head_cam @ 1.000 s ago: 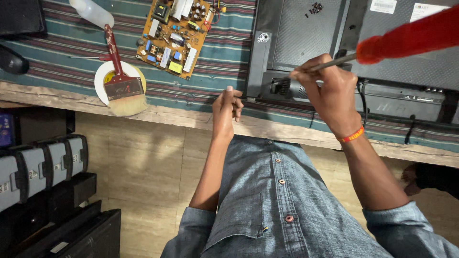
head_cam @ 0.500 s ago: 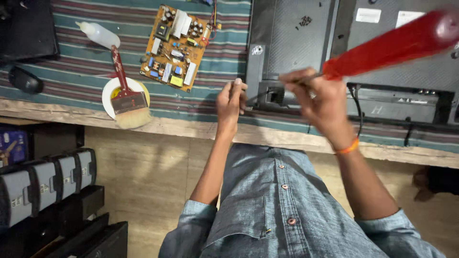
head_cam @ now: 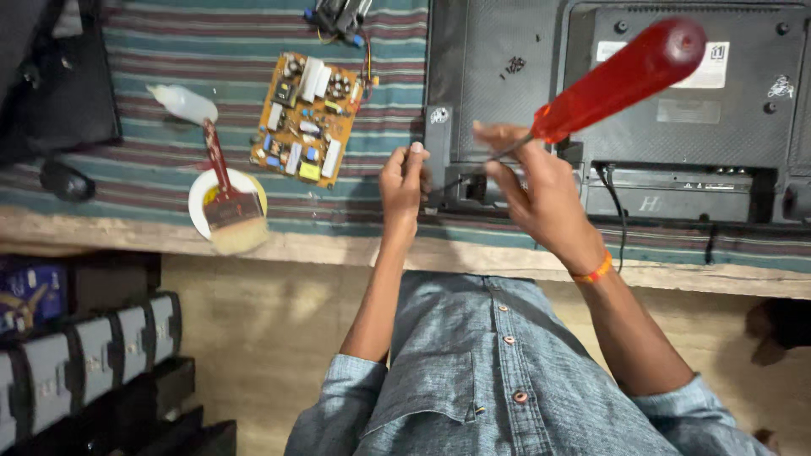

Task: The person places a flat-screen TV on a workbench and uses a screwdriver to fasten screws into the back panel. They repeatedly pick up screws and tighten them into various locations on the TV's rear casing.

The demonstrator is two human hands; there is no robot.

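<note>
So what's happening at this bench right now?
A person at a striped-cloth bench holds a red-handled screwdriver in the right hand, its tip aimed at the lower edge of a dark television back panel. The left hand is at the same spot by the tip. Off to the side lie an orange circuit board and a paintbrush resting on a small white dish.

Warm even light, perhaps slight blur

The right hand [head_cam: 536, 190] grips a red-handled screwdriver [head_cam: 591, 89] at the television's back panel [head_cam: 507, 101]; the left hand [head_cam: 402, 181] rests just beside it, circuit board [head_cam: 308, 118] nearby.
</note>
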